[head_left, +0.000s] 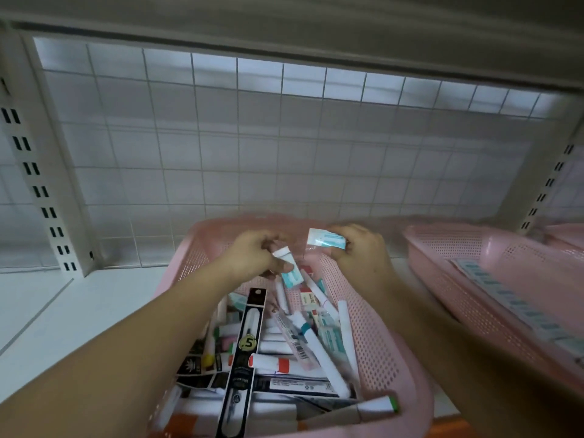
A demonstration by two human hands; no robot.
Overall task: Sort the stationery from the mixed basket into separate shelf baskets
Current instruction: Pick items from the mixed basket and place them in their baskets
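Observation:
A pink perforated mixed basket (373, 352) stands on the shelf in front of me, filled with several markers, boxed pens and small erasers. Over its far end, my left hand (252, 254) pinches a white and teal eraser (289, 270). My right hand (357, 251) grips a second white and teal eraser (325, 238) just to the right of it. A second pink basket (455, 248) sits to the right, with a row of similar teal and white erasers (493, 282) lying in it.
The white shelf board (57, 314) stretches to the left of the mixed basket. A wire grid back panel (252, 147) closes the rear. Slotted uprights (34, 172) stand at both sides. Another shelf hangs overhead.

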